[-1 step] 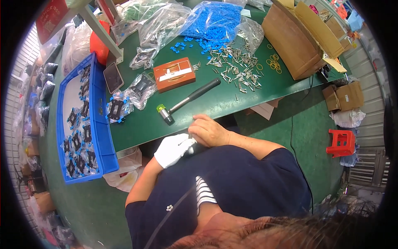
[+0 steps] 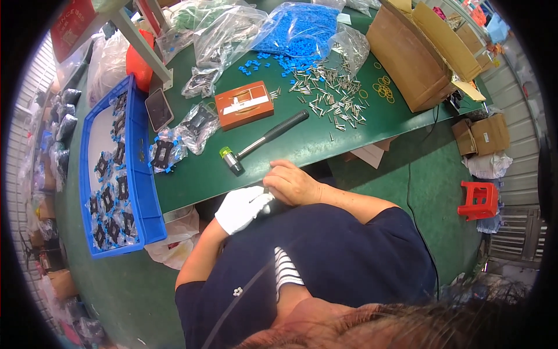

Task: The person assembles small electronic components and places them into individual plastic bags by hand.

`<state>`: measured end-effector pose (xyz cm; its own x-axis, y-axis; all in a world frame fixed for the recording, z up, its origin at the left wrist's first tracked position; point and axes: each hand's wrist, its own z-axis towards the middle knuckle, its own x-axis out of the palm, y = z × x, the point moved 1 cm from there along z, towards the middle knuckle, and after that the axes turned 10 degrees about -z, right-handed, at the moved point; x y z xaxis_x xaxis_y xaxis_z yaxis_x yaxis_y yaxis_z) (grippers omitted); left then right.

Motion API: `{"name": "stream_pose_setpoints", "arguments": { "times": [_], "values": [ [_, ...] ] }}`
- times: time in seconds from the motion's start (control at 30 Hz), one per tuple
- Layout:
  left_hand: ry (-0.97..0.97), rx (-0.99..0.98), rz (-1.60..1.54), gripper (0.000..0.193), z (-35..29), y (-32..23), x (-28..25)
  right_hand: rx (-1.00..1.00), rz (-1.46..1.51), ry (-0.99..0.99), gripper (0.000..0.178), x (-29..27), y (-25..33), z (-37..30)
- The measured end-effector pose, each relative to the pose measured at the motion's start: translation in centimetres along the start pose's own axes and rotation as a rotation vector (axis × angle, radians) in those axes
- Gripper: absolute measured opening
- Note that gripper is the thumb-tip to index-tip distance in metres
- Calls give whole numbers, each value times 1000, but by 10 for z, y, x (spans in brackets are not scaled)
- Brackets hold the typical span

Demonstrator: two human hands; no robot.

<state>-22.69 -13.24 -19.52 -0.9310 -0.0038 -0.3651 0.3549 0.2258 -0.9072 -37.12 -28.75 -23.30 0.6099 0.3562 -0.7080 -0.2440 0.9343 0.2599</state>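
My left hand (image 2: 241, 210), in a white glove, and my bare right hand (image 2: 292, 184) meet close to my body at the near edge of the green table (image 2: 197, 186). The fingers of both are closed around something small, of which only a dark sliver shows between them; I cannot make out what it is. Just beyond my hands lies a mallet (image 2: 264, 139) with a black handle and a head that is yellow-green on one end. A brown box (image 2: 247, 119) with a white strip sits behind the mallet.
Left stands a blue tray (image 2: 154, 227) of bagged black parts with blue clips. Beside it lie a phone (image 2: 158, 109) and another such part (image 2: 163, 153). Metal pins (image 2: 343, 104), a bag of blue clips (image 2: 299, 29), rubber bands (image 2: 383, 88) and a cardboard box (image 2: 407, 58) occupy the far side.
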Motion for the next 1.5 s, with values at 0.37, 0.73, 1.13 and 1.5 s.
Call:
{"name": "stream_pose_setpoints", "arguments": {
  "times": [0.37,0.73,1.13,1.5],
  "values": [
    [23,295,261,20,-11,23,16,-17,90,27,32,11,4,-14],
    [38,424,545,12,-5,35,22,-46,104,78,26,3,2,-19],
    [115,411,551,18,-2,27,21,460,-219,-57,17,-70,-141,69],
    [114,337,481,23,3,45,17,566,-374,342,25,2,-257,156]
  ]
}}
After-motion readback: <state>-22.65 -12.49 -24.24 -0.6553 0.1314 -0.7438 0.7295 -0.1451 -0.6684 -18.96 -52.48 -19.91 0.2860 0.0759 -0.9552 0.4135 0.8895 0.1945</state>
